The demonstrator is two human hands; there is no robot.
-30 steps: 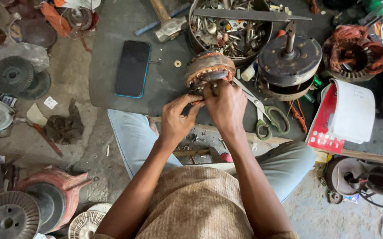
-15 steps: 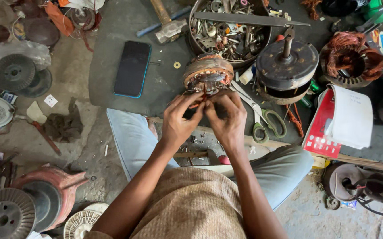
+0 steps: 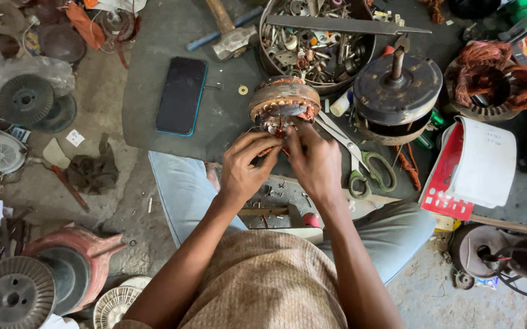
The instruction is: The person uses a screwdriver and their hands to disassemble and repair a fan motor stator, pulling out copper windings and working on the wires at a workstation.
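Head view: a dark phone [image 3: 182, 95] lies flat on the grey mat [image 3: 147, 73], bare mat between it and the wound stator [image 3: 284, 101]. The left hand [image 3: 246, 166] and right hand [image 3: 316, 159] meet at the stator's near edge, each grip narrow, fingertips pinching its copper winding. Scissors [image 3: 361, 159] lie just right of the right hand. A motor housing [image 3: 397, 91] crowds the stator's right side.

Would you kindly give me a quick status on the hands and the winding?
Both hands, left hand and right hand, pinching wires at the copper-wound stator. Stator rests on dark mat. Scissors close beside right hand.
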